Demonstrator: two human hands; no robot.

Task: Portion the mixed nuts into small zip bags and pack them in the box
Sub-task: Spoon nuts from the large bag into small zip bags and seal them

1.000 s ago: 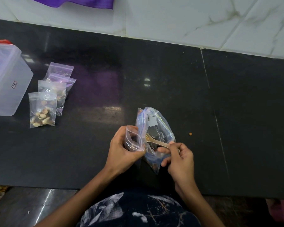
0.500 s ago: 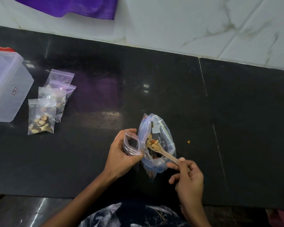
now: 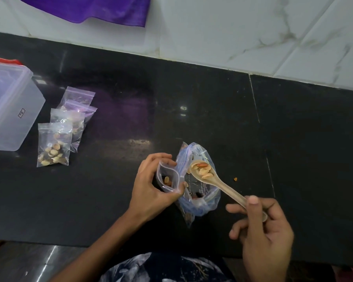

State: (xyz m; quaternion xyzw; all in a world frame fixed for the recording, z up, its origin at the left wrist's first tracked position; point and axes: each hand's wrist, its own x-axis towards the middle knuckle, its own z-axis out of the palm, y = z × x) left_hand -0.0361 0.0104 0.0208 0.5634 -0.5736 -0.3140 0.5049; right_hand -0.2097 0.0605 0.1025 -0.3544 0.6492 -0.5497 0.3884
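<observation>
Plastic spoon (image 3: 210,178) of nuts in right hand (image 3: 261,235) hovers near small zip bag (image 3: 168,180), left hand (image 3: 151,186) pinching its mouth open for pouring, by counter's (image 3: 110,190) front edge

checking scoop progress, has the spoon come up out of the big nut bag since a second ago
Yes. The spoon has lifted out of the big bag; its loaded bowl now sits above the bag's mouth.

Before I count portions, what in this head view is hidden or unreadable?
- Plastic box: cut off by the left edge; contents not visible.
- Filled zip bags: overlapping, so the count is unsure.
- Small zip bag in the left hand: fingers cover much of it; fill level unclear.
- Large nut bag: print too small; the spoon hides its mouth.
</observation>
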